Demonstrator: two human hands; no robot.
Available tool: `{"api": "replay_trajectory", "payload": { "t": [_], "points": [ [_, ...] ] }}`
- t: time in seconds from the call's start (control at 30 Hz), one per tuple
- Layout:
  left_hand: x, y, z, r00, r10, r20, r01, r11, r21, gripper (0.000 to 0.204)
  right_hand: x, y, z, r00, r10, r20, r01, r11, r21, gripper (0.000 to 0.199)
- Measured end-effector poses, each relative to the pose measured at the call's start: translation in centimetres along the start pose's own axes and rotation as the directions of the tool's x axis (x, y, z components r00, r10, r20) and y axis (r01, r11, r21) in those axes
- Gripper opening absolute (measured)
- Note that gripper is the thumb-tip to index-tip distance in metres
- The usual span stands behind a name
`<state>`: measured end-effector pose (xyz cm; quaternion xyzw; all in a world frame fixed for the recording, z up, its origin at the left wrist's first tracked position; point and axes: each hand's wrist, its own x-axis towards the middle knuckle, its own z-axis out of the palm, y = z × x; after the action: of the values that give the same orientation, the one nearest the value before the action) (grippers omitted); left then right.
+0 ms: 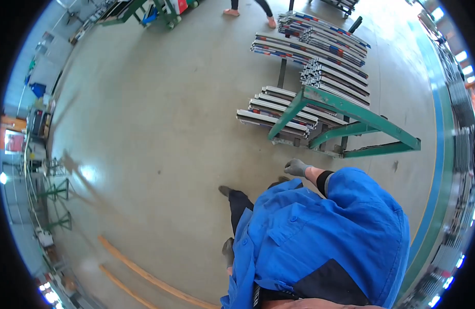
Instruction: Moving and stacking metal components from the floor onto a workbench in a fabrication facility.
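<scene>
I look down over my blue work shirt at a grey concrete floor. My right hand (297,167), in a grey glove, swings out in front of me with fingers curled and nothing in it. It is the hand nearest the green metal rack (350,110) loaded with long metal profiles (278,116). My left hand (228,252), also gloved in grey, hangs at my side beside the shirt's edge and holds nothing. One dark shoe (225,190) steps forward on the floor.
More stacked profiles (320,38) lie farther back on the rack. Another person's legs (250,10) stand at the top. Two wooden strips (144,275) lie on the floor at lower left. Green stands (54,190) and machinery line the left; a green-blue floor stripe (438,170) curves right.
</scene>
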<state>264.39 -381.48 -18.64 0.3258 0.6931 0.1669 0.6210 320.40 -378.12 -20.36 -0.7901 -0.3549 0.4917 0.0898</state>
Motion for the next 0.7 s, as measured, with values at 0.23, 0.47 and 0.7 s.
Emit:
{"api": "replay_trajectory", "payload": {
  "t": [0.23, 0.47, 0.7],
  "points": [
    [13.7, 19.1, -16.3, 0.998, -0.033, -0.052, 0.031, 0.999, -0.036, 0.03, 0.3, -11.6, 5.8, 0.998, 0.066, 0.022, -0.069, 0.978, 0.195, 0.045],
    [23.6, 30.8, -17.8, 0.994, 0.107, -0.035, -0.107, 0.994, 0.005, 0.027, 5.3, -17.5, 7.3, 0.997, 0.063, 0.045, -0.071, 0.98, 0.184, 0.043],
    [27.6, 35.0, -14.7, 0.994, 0.108, 0.019, -0.109, 0.992, 0.058, 0.026, 17.4, -24.3, 5.7, 0.994, 0.07, 0.081, -0.086, 0.973, 0.213, 0.047]
  ]
}}
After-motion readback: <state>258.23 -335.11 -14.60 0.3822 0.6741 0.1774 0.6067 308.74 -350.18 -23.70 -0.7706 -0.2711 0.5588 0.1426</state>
